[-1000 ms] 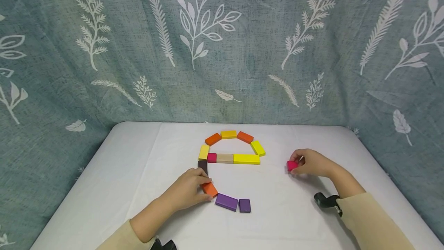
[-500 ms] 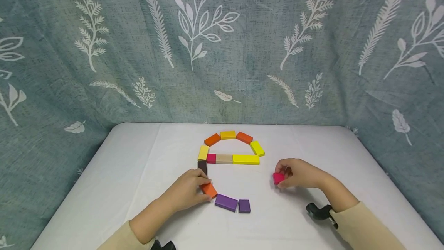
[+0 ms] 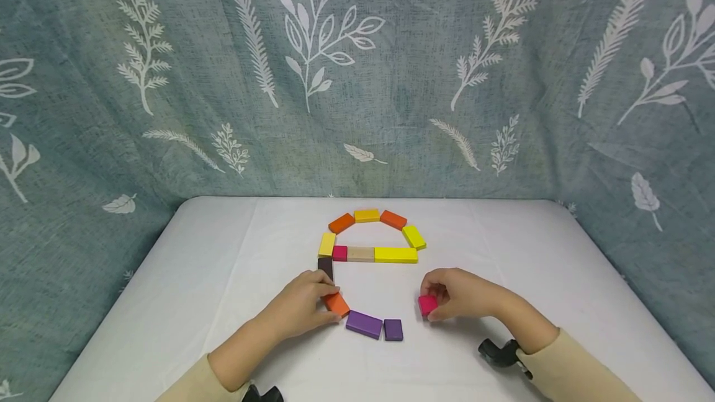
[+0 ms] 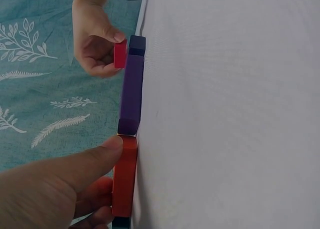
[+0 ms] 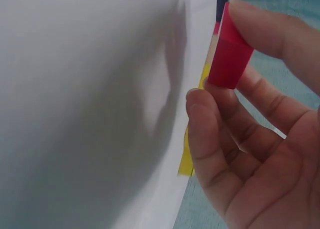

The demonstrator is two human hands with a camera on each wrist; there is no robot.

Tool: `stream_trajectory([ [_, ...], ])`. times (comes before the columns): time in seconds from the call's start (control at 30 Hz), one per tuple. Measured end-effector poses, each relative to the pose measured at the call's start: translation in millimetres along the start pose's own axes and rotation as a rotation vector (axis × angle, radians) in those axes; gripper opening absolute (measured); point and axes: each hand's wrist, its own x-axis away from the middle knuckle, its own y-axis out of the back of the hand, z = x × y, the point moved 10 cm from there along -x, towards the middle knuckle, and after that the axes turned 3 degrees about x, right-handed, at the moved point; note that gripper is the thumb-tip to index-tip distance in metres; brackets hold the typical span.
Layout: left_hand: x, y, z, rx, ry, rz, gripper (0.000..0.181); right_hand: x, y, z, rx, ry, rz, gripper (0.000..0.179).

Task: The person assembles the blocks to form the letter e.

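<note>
My left hand holds an orange block on the table, thumb at its near end and fingers at the far end. In the left wrist view the thumb lies on one end of that orange block. My right hand pinches a small pinkish-red block between thumb and fingertips, right of a small purple block. The right wrist view shows this red block held off the white cloth. A longer purple block lies between the orange and small purple ones.
Beyond my hands, a dark block leads up to a pale yellow block and an arch of orange and yellow blocks. A row with a tan block and a long yellow block crosses below it. A patterned curtain stands behind.
My right hand has carried the red block left and toward me, from the right side of the table to near the small purple block. The left hand stays on the orange block.
</note>
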Motion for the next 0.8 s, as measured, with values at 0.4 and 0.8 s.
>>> stream_trajectory([
  [0.4, 0.4, 0.6, -1.0, 0.004, -0.011, -0.010, 0.053, -11.0, -27, 19, 0.076, 0.051, 0.081, 0.032],
  [0.8, 1.6, -0.5, -1.0, 0.010, -0.016, -0.016, 0.052, -15.8, -40, 22, 0.088, 0.022, 0.123, 0.033],
])
